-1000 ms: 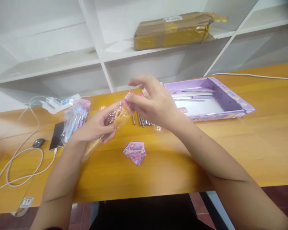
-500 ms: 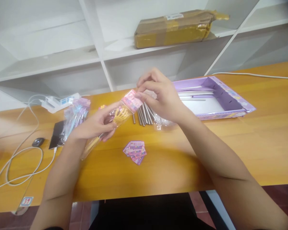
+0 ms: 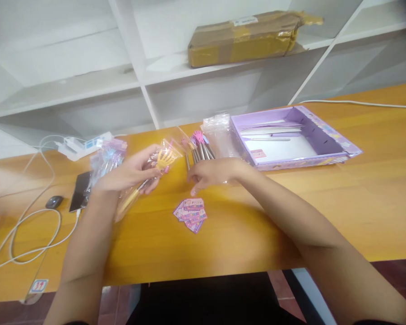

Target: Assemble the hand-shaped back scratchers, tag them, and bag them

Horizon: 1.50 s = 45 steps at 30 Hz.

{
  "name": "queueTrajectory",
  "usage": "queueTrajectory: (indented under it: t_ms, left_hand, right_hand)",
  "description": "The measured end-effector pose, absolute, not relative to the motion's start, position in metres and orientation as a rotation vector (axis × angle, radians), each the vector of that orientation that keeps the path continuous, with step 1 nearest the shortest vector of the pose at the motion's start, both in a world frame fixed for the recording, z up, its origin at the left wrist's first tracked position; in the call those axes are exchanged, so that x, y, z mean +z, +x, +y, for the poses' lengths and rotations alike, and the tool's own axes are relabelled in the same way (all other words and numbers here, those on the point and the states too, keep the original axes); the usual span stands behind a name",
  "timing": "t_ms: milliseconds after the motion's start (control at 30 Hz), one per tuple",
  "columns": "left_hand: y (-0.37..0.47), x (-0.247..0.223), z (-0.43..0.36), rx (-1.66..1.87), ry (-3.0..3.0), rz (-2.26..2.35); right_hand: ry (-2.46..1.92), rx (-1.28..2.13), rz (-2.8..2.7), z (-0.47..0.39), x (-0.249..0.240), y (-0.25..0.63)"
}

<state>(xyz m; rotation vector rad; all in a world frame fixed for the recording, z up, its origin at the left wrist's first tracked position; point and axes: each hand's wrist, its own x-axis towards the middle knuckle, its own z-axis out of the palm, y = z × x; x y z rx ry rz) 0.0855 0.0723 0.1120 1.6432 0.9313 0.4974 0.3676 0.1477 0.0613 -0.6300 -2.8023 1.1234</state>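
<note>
My left hand (image 3: pixel 135 174) is closed around a clear plastic bag (image 3: pixel 126 201) holding a back scratcher (image 3: pixel 165 159) with a yellow hand-shaped head. Bits of pink show beside that head. My right hand (image 3: pixel 208 175) is over the table, fingers bent downward and apart, with nothing seen in it. Just below its thumb lies a fanned pile of small pink and purple cards (image 3: pixel 191 214). Behind the right hand lie several more back scratchers (image 3: pixel 199 142) with metal rods, one with a pink head; the hand hides their near ends. Clear empty-looking bags (image 3: pixel 219 135) lie beside them.
A purple open box (image 3: pixel 325 140) at the right holds papers, a thin rod and a pink card (image 3: pixel 258 153). Filled bags (image 3: pixel 108 158) lie left, near a dark tablet (image 3: pixel 77 194), a mouse (image 3: pixel 54 201), cables and a power strip (image 3: pixel 84 144). A taped carton (image 3: pixel 246 40) sits on the shelf.
My right hand has left the bag's mouth and come down toward the card pile. The pink card no longer shows at the bag's mouth. My left hand has kept its hold.
</note>
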Motion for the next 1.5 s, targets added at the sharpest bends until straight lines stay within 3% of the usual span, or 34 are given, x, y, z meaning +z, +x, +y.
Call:
queueTrajectory:
  t_ms: [167,400,633,967,1233,1367,1500]
  left_hand:
    - [0.092,0.104,0.075,0.389,1.603,0.912]
    - [0.095,0.093,0.087,0.399,1.563,0.765]
    - [0.08,0.075,0.105,0.237,1.58,0.799]
    - [0.078,0.061,0.11,0.291,1.58,0.783]
    - [0.08,0.062,0.112,0.225,1.702,0.874]
    - [0.081,0.062,0.11,0.34,1.549,0.833]
    - [0.082,0.063,0.109,0.414,1.517,0.816]
  right_hand:
    - [-0.609,1.293,-2.261,0.137,0.076,0.361]
    - [-0.813,0.686,-2.003,0.133,0.101,0.373]
    - [-0.815,0.518,-1.5,0.146,0.118,0.401]
    - [-0.735,0.941,-1.921,0.148,0.107,0.384]
    - [-0.933,0.85,-1.689,0.181,0.112,0.423]
    - [-1.24,0.991,-1.65,0.215,0.095,0.459]
    - [-1.699,0.81,-1.951,0.247,0.06,0.481]
